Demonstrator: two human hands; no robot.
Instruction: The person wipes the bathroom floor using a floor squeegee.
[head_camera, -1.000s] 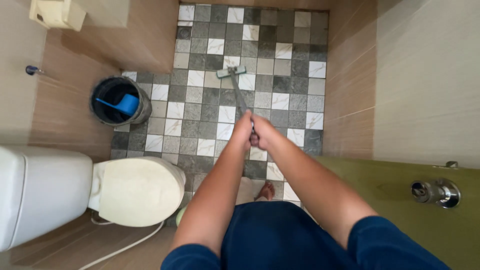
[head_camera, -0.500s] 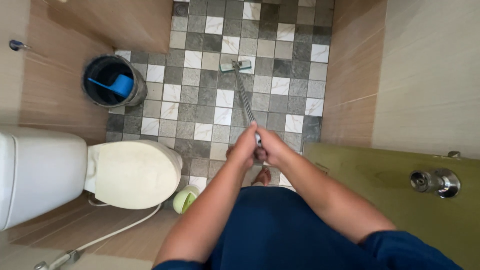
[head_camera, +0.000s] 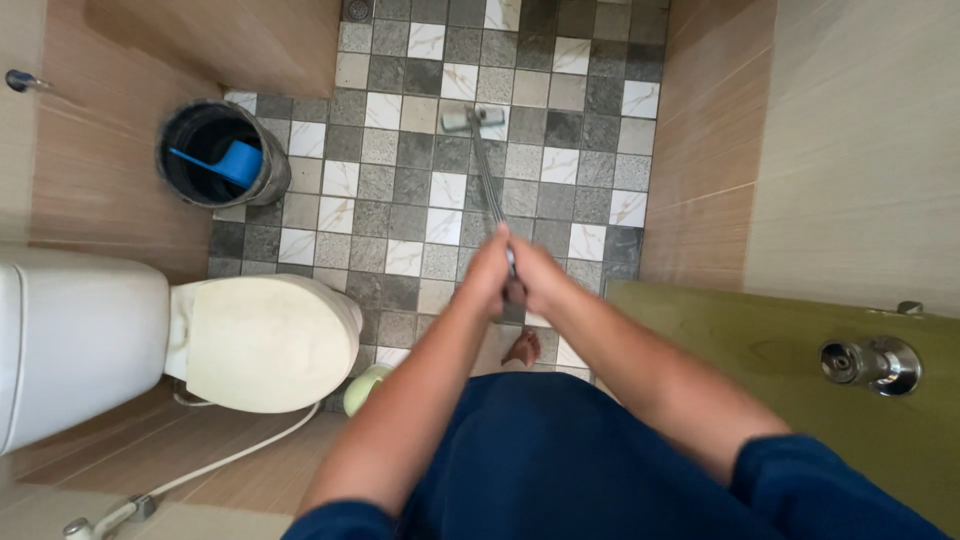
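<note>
I look down at a small bathroom with a grey and white tiled floor (head_camera: 400, 190). Both hands grip the handle of a long floor brush (head_camera: 488, 175). My left hand (head_camera: 487, 275) and my right hand (head_camera: 535, 280) are closed around the handle's near end, side by side. The brush head (head_camera: 473, 119) rests flat on the tiles farther out, near the far wall. My bare foot (head_camera: 521, 347) shows below the hands.
A white toilet (head_camera: 255, 340) with closed lid stands at the left, a spray hose (head_camera: 200, 470) beside it. A dark bucket (head_camera: 222, 155) holds a blue scoop (head_camera: 230, 162). A green door (head_camera: 800, 350) with a metal knob (head_camera: 880, 365) is at the right.
The view has shifted and the brush head now lies farther from me on the tiles. Both hands keep hold of the handle.
</note>
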